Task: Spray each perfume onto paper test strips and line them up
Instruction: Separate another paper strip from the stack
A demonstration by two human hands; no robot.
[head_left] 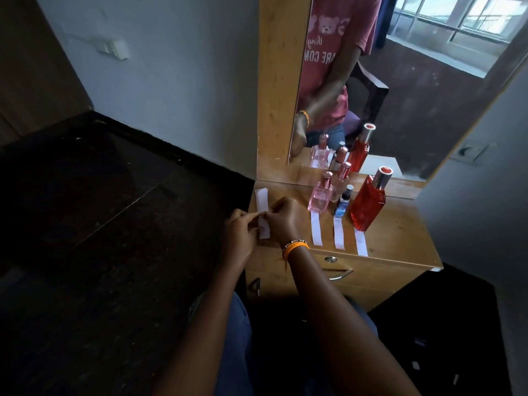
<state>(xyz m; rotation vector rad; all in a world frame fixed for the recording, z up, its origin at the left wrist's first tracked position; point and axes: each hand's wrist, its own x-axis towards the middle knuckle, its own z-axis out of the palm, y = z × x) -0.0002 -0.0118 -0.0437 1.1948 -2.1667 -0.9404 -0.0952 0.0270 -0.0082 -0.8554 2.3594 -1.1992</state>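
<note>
Both hands meet at the left edge of the wooden tabletop (pixel 400 235). The left hand (pixel 241 234) and the right hand (pixel 283 217) pinch together one paper strip (pixel 264 228), probably to separate it from the small stack of blank strips (pixel 261 198) that lies just behind, near the mirror (pixel 400 81). The paper is thin and white, and it bends a little between the fingers.

Three strips already lie flat in a row, each one in front of a bottle, so that each scent stays with its source: the left strip (pixel 316 228) under the pink square bottle (pixel 320 197), the middle strip (pixel 339 232) under the small blue bottle (pixel 343 202), the right strip (pixel 361 242) under the tall red bottle (pixel 368 200). The bottles look like smooth glass with shiny metal caps. A fourth, pale bottle (pixel 340 178) stands behind the pink one and has no strip yet, so I judge the pinched strip is meant for it. The right wrist carries an orange band (pixel 297 248)
</note>
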